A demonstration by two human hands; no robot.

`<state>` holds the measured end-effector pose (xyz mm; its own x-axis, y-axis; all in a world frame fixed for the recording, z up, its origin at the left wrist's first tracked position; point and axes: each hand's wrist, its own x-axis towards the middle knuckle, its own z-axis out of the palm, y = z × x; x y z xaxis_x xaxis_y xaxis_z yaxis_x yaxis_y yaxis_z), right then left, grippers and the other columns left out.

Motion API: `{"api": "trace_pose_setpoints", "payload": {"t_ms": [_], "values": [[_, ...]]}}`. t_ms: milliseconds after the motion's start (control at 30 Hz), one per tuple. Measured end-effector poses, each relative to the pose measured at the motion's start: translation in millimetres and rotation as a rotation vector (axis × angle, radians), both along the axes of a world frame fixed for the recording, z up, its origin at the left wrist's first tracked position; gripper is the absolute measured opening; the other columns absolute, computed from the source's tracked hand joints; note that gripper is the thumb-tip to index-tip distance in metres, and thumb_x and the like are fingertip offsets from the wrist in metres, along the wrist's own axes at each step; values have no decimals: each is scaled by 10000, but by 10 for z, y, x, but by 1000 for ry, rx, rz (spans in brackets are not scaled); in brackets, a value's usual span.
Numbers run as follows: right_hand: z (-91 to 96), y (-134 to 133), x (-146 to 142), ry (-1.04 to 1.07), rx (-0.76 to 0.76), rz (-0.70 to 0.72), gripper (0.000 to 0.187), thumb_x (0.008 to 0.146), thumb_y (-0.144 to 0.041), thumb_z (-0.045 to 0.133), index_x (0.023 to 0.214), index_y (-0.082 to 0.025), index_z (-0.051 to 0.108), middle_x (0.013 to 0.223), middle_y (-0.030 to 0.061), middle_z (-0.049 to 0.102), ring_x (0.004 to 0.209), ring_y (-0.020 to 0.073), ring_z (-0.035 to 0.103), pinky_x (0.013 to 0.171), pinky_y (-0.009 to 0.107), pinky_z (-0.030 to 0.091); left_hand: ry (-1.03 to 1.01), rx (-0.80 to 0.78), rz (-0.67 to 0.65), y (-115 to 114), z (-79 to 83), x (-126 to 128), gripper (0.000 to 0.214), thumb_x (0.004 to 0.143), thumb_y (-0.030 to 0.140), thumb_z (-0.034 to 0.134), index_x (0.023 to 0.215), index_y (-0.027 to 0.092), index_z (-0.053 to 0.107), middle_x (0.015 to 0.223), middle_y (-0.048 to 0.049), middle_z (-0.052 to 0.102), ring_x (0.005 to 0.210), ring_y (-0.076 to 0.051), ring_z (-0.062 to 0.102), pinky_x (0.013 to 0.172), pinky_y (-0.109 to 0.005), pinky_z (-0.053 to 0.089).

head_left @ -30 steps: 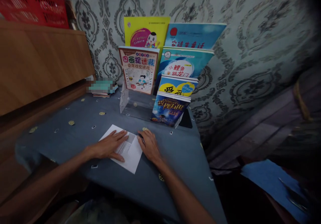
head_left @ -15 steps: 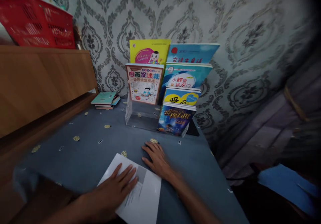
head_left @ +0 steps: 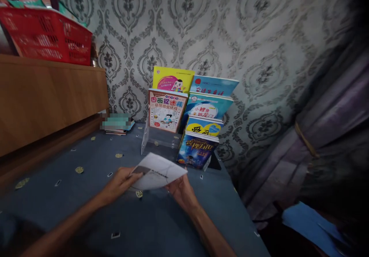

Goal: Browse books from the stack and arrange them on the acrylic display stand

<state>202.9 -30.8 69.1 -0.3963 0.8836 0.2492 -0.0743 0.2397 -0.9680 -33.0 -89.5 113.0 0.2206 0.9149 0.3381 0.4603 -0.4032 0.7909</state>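
A thin white booklet (head_left: 163, 169) with a grey block and dark print on it is held up off the cloth, tilted, just in front of the book rack. My left hand (head_left: 123, 181) pinches its left edge, thumb on top. Its right edge rests in my right hand (head_left: 182, 192), whose fingers are partly hidden beneath it. Beyond stands a clear stepped rack (head_left: 144, 141). On its right side are a dark blue book (head_left: 196, 151), a yellow-and-blue book (head_left: 201, 127) and two teal-blue books. Its left side bears a picture-puzzle book (head_left: 167, 113) and a yellow book (head_left: 173, 74).
A patterned blue-grey cloth (head_left: 95, 199) covers the table. A small stack of books (head_left: 117, 123) lies at the back left. A red basket (head_left: 52, 36) sits on a wooden cabinet (head_left: 52, 99). A curtain (head_left: 276, 172) hangs at the right, near a blue item (head_left: 311, 226).
The white booklet, flat on the cloth under my left hand before, is now lifted and turned. My right hand has come from the bare cloth to its right edge. The view has shifted.
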Motion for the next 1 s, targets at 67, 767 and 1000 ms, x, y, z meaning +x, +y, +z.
{"api": "trace_pose_setpoints", "payload": {"t_ms": [67, 767, 1000], "values": [[41, 62, -34, 35, 0, 41, 827, 857, -856, 275, 1034, -204, 751, 903, 134, 776, 903, 287, 723, 809, 432, 558, -147, -29, 80, 177, -37, 25, 482, 906, 578, 516, 731, 151, 656, 630, -1, 595, 602, -144, 521, 536, -216, 402], [-403, 87, -224, -268, 228, -194, 502, 930, -605, 492, 1069, -186, 730, 1057, 122, 757, 1019, 306, 690, 910, 418, 544, -403, -301, -1, 646, -778, 30, 619, 748, 703, 653, 1038, 163, 742, 951, -86, 761, 946, -295, 676, 882, -411, 549], [-534, 143, -232, -261, 201, -247, 468, 902, -569, 545, 1169, -212, 685, 939, 78, 752, 928, 277, 686, 824, 394, 574, -507, -258, 117, 657, -792, 19, 657, 732, 657, 693, 1146, 147, 706, 1102, -106, 745, 1137, -340, 643, 1027, -466, 493]]}}
